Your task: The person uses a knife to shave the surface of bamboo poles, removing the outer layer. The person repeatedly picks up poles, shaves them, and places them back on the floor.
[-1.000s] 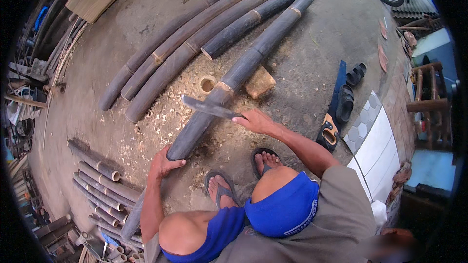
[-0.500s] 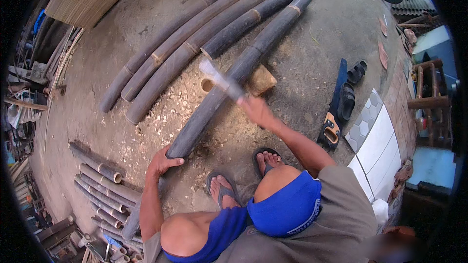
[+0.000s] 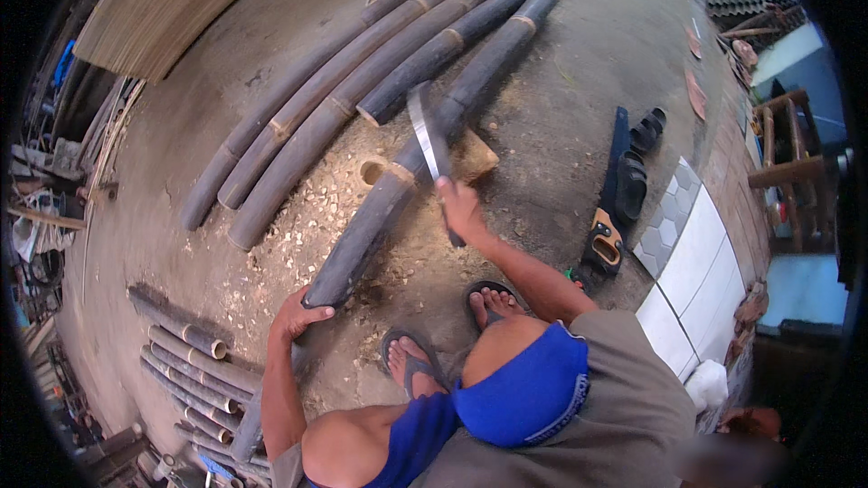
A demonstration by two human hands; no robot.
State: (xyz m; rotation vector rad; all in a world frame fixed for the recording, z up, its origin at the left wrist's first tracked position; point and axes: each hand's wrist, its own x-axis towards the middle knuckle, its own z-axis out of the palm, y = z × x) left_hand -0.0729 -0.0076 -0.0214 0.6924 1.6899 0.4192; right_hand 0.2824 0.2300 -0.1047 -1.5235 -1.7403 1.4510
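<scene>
One dark bamboo pole (image 3: 357,239) fills the middle of my remote view, just beside the wooden block (image 3: 477,159), and its long axis runs aslant: the near end lies on the person's side of the block and to its left, the far end well beyond the block and a little to its right. I see a straight, round stem with a scuffed grey-black skin and two pale node rings, one just left of the block. The left hand (image 3: 294,314) cups that near end, thumb on top; I can't make out all its fingers. The right hand (image 3: 461,212), on the near side of the block, is a fist around the dark handle of a long knife (image 3: 422,131), whose flat metal blade slants away over the pole, left of the block. I can't tell whether the edge touches the bamboo. The block itself is tan and rough. To its left I count one hollow bamboo ring (image 3: 372,172), open side up, among scattered pale wood chips (image 3: 289,244); farther left and beyond, four long bamboo stems (image 3: 339,101) lie side by side. Well right of the block I have one saw (image 3: 604,239) with a wooden grip and two black sandals (image 3: 631,185). Far to the block's near left, short bamboo lengths (image 3: 194,357) overlap too much for me to count.
</scene>
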